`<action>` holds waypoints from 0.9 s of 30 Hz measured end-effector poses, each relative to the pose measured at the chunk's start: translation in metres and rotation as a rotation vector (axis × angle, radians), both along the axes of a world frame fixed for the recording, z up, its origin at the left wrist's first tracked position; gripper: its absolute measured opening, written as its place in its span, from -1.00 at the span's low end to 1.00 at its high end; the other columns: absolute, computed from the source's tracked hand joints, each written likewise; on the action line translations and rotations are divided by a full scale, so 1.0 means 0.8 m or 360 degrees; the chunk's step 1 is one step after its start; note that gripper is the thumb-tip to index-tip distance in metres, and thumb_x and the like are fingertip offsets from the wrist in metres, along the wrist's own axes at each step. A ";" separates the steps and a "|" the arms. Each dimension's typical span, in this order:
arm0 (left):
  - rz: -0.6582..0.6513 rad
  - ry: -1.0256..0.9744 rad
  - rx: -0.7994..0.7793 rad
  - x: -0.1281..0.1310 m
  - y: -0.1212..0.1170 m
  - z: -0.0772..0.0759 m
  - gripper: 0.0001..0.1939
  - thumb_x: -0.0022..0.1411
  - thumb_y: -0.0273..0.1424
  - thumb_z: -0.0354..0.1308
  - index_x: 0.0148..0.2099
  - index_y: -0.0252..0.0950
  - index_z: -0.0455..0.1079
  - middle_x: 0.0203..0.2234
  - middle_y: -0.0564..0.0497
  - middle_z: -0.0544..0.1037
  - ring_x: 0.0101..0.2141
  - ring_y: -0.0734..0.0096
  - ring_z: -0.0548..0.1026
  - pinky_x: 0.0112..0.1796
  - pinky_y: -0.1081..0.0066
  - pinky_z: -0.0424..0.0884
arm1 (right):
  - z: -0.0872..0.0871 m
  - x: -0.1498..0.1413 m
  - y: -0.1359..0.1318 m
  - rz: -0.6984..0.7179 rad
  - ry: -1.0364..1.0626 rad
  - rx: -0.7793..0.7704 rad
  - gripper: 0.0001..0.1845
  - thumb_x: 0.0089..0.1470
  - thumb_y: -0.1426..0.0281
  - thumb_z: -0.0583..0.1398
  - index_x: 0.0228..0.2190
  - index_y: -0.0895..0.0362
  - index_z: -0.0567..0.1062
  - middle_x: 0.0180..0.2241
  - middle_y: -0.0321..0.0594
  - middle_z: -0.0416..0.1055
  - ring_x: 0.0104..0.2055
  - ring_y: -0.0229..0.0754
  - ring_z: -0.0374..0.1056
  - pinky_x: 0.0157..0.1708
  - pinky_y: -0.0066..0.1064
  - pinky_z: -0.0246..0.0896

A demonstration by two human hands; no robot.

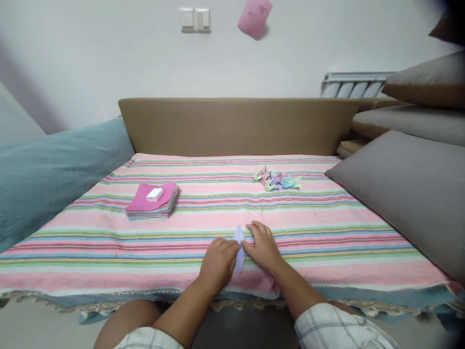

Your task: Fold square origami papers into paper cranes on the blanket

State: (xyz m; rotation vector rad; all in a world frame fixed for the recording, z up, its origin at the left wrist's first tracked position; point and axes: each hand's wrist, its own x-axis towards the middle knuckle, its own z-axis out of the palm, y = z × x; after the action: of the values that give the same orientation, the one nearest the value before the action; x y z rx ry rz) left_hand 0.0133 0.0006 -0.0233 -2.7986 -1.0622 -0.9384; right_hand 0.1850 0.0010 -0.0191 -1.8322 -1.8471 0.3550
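Observation:
A narrow, diamond-shaped piece of folded lavender paper point(239, 259) lies on the striped cloth in front of me, its long points facing away from and toward me. My left hand point(219, 261) is closed at its left edge, with thumb and fingertips pressing near the middle. From the other side, my right hand point(264, 246) pins the paper with its thumb, while its other fingers curve forward over the cloth. Farther off to the right sits a cluster of small folded paper cranes point(276, 181) in several pastel colours.
At the left, a stack of square coloured paper point(152, 211) carries a small white box-shaped item point(155, 195). Striped cloth point(203, 213) covers the seat. A brown backrest point(236, 127) closes off the far side; a teal cushion point(61, 169) and grey cushions point(410, 189) flank it.

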 end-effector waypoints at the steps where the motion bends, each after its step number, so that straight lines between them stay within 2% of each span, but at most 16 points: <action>1: -0.0010 -0.0025 -0.0014 0.000 0.001 0.000 -0.75 0.23 -0.51 -0.03 -0.10 -0.27 0.41 -0.23 -0.06 0.56 -0.27 0.34 0.46 -0.18 0.24 0.35 | 0.000 -0.001 -0.001 -0.0004 -0.0024 0.0016 -0.46 -0.01 0.25 0.15 0.03 0.13 0.37 0.13 -0.06 0.17 0.15 0.01 0.03 0.12 -0.19 -0.06; 5: -0.0004 -0.0089 -0.0075 -0.001 0.002 0.002 -0.76 0.20 -0.54 0.00 -0.15 -0.26 0.43 -0.24 -0.03 0.57 -0.26 0.35 0.48 -0.15 0.23 0.36 | -0.001 -0.005 -0.006 0.0038 -0.0042 0.0054 -0.60 0.04 0.27 0.11 -0.07 0.08 0.47 0.09 -0.11 0.22 0.11 -0.01 0.09 0.09 -0.18 -0.02; 9: 0.0020 -0.0136 -0.0198 -0.003 0.002 0.005 -0.76 0.16 -0.52 0.03 -0.14 -0.24 0.43 -0.26 -0.03 0.57 -0.26 0.33 0.48 -0.14 0.24 0.37 | -0.001 -0.007 -0.008 0.0024 0.0048 0.0088 -0.64 0.03 0.31 0.13 -0.10 0.03 0.47 0.05 -0.16 0.28 0.07 -0.05 0.16 0.05 -0.19 0.03; 12: 0.0087 -0.0191 -0.0308 -0.004 0.001 0.006 -0.74 0.14 -0.49 0.06 -0.10 -0.25 0.42 -0.28 -0.04 0.57 -0.27 0.31 0.48 -0.15 0.23 0.38 | 0.001 -0.008 -0.008 0.0093 0.0167 0.0135 -0.64 0.03 0.34 0.11 -0.09 0.03 0.45 -0.03 -0.18 0.37 0.01 -0.10 0.23 0.03 -0.22 0.05; 16: 0.0153 -0.0343 -0.0482 -0.005 0.001 0.008 -0.71 0.16 -0.43 0.04 -0.06 -0.27 0.39 -0.23 -0.08 0.55 -0.21 0.26 0.46 -0.17 0.23 0.38 | 0.003 -0.012 -0.011 0.0242 0.0459 0.0183 -0.62 0.05 0.33 0.09 -0.06 0.08 0.42 -0.20 -0.19 0.47 -0.17 -0.14 0.35 -0.07 -0.29 0.18; 19: 0.0181 -0.0597 -0.0747 -0.005 0.001 0.012 -0.75 0.18 -0.34 0.04 -0.09 -0.25 0.38 -0.22 -0.06 0.55 -0.22 0.30 0.47 -0.17 0.28 0.37 | 0.001 -0.016 -0.015 0.0338 0.0735 0.0247 -0.58 0.09 0.31 0.07 -0.01 0.10 0.36 -0.20 -0.19 0.47 -0.18 -0.17 0.38 -0.10 -0.35 0.23; 21: 0.0170 -0.0869 -0.1013 -0.004 0.001 0.014 -0.76 0.15 -0.27 0.09 -0.15 -0.26 0.37 -0.32 -0.02 0.55 -0.30 0.35 0.49 -0.24 0.35 0.38 | 0.000 -0.018 -0.018 0.0353 0.0818 0.0309 -0.58 0.11 0.30 0.05 0.01 0.11 0.34 -0.15 -0.16 0.45 -0.12 -0.16 0.36 -0.06 -0.34 0.21; 24: 0.0118 -0.1350 -0.1373 0.000 0.002 0.018 -0.71 0.00 -0.22 0.23 -0.29 -0.28 0.29 -0.55 0.11 0.48 -0.48 0.46 0.44 -0.40 0.46 0.34 | 0.003 -0.020 -0.022 0.0437 0.0777 0.0428 -0.67 0.15 0.32 0.02 -0.10 0.08 0.43 -0.18 -0.16 0.45 -0.10 -0.15 0.33 -0.04 -0.31 0.19; 27: 0.0119 -0.1651 -0.1541 0.005 0.003 0.024 -0.61 -0.15 -0.23 0.33 -0.40 -0.28 0.20 -0.67 0.22 0.34 -0.60 0.58 0.33 -0.50 0.55 0.23 | 0.007 -0.021 -0.024 0.0621 0.0715 0.0545 -0.70 0.17 0.35 0.00 -0.18 0.05 0.49 -0.20 -0.19 0.44 -0.09 -0.18 0.29 -0.04 -0.30 0.18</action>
State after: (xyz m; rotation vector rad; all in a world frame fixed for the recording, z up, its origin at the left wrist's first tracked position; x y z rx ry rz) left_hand 0.0172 0.0027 -0.0044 -2.6825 -2.1599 -2.5681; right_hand 0.1679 -0.0183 -0.0135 -1.0587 -1.7957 0.5039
